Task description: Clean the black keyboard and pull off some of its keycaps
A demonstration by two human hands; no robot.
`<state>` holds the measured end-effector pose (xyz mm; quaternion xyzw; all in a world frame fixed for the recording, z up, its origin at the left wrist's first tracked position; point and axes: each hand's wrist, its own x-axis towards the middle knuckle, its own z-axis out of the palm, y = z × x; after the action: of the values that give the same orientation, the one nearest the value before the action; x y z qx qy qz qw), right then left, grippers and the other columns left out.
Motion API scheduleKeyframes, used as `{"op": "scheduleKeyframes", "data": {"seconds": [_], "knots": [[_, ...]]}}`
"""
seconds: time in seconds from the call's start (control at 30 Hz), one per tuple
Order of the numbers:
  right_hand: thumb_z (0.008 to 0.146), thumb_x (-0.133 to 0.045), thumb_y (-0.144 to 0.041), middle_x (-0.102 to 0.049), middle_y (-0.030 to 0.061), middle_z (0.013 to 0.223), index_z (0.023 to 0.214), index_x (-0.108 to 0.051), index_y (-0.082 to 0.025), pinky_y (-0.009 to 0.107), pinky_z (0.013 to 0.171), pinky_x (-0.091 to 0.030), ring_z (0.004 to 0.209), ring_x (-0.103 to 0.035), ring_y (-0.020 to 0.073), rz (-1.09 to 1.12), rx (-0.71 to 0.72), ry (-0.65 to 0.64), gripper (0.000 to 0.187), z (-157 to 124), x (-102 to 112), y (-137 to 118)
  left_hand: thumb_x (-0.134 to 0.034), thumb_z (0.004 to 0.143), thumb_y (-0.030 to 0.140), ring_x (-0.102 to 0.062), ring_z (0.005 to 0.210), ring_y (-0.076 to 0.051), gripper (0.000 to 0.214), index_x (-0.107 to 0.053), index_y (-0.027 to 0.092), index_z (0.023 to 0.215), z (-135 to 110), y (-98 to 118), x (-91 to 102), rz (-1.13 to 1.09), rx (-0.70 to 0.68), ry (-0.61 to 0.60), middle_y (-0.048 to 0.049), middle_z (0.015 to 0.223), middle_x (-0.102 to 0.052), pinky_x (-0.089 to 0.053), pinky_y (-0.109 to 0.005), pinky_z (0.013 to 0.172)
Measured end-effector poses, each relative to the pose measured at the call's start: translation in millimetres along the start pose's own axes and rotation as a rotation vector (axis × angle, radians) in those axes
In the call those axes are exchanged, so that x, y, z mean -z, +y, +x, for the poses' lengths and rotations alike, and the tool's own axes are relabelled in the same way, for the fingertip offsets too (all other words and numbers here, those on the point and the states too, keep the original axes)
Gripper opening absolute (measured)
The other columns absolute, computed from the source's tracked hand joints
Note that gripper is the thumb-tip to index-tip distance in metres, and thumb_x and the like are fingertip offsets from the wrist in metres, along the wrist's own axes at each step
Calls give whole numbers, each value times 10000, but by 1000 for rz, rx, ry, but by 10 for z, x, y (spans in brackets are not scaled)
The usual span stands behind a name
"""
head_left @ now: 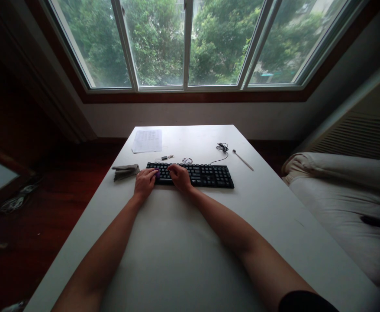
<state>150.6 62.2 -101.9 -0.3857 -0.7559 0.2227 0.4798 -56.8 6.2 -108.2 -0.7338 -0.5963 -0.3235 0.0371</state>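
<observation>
A black keyboard [198,175] lies across the white table. My left hand [144,181] rests at its left end, fingers bent over a small purple lump [158,173] against the keys. The lump is mostly covered by the fingers, so its kind is unclear. Just to the right, my right hand [179,175] is curled over the keys with its fingers drawn in. Whatever those fingers pinch, if anything, is too small to make out. A folded grey cloth [125,171] lies beside my left hand.
Behind the keyboard on the table [177,242] are a printed sheet [147,141], a small dark tool with metal ends [167,157], a small wire-like loop [187,160] and a coiled cable [222,147]. A thin stick with a dark tip [243,160] lies right. A cushioned seat [333,195] adjoins the right side.
</observation>
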Motion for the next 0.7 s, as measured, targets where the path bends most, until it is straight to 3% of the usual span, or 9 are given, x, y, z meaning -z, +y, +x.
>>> {"op": "scheduleKeyframes", "data": {"seconds": [0.5, 0.7], "knots": [[858, -520, -153, -718, 1, 886, 938, -717, -226, 258, 739, -426, 767, -616, 166, 0, -24, -7, 225, -6, 13, -8, -482, 967, 254, -607, 1103, -280, 328, -734, 228, 1174, -8, -200, 87, 79, 305, 243, -74, 1228, -706, -443, -441, 1009], [855, -523, -159, -710, 0, 863, 937, -714, -229, 263, 723, -422, 755, -611, 170, -11, -28, -10, 220, -8, 16, -23, -472, 965, 264, -607, 1084, -284, 313, -729, 229, 1140, -11, -215, 77, 43, 274, 249, -85, 1199, -704, -449, -454, 1010]]}}
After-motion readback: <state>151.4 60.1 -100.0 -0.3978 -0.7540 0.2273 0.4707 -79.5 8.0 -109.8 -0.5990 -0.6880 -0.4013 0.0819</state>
